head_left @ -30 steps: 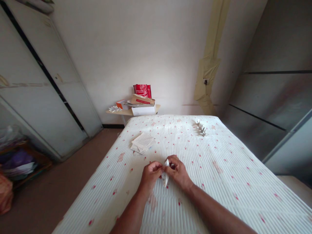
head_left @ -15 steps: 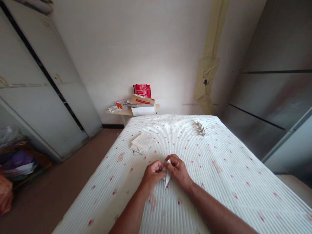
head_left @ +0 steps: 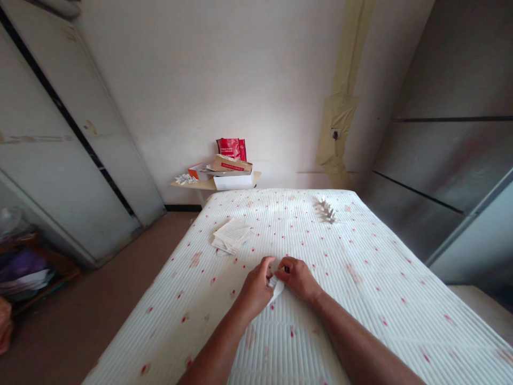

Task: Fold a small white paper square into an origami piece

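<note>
A small folded piece of paper (head_left: 278, 289), white with some print, is held between my hands just above the bed. My left hand (head_left: 258, 282) pinches its left side, with the index finger raised toward the right hand. On the upper right part of the paper, my right hand (head_left: 297, 277) is closed with fingers curled over it. The fingertips hide part of the folds. Beyond my left hand lies a stack of printed paper sheets (head_left: 231, 235). Several folded paper pieces (head_left: 327, 210) stand in a row farther off to the right.
The bed (head_left: 304, 353) has a white ribbed cover with red flower spots. Past its far edge, a small table (head_left: 204, 185) bears a white box (head_left: 233, 182), a red bag (head_left: 231, 149) and more folded paper (head_left: 186, 179). Cabinets (head_left: 60, 133) line the left; dark panels stand right.
The folded paper has turned from a narrow upright point to a wider, tilted shape. My left index finger has lifted, and my right fingers have curled in more. The view has shifted slightly.
</note>
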A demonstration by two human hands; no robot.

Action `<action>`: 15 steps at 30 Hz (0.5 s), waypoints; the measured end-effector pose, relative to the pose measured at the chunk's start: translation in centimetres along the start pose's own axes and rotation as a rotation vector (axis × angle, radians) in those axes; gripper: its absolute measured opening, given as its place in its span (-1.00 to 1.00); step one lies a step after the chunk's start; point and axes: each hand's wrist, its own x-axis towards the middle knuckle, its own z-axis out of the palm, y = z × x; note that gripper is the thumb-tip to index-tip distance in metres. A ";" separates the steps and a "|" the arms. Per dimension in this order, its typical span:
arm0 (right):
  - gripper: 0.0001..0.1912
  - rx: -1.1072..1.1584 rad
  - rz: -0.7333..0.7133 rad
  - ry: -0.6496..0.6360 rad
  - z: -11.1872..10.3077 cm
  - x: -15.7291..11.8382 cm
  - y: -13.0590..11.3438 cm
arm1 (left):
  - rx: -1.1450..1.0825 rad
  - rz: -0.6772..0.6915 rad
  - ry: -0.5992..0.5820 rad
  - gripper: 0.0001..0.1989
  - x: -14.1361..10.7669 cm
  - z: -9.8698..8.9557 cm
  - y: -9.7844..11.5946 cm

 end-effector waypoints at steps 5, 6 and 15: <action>-0.89 -0.184 -0.011 0.018 0.8 0.0 0.1 | 0.235 0.179 0.072 -0.58 -0.6 -0.3 0.1; -0.88 -0.198 -0.013 0.010 0.9 -0.1 0.1 | 0.252 0.198 0.059 -0.60 -0.8 -0.4 0.1; -0.91 -0.288 0.001 -0.005 1.0 -0.3 -0.3 | 0.526 0.376 -0.103 -0.63 -4.1 -0.1 1.5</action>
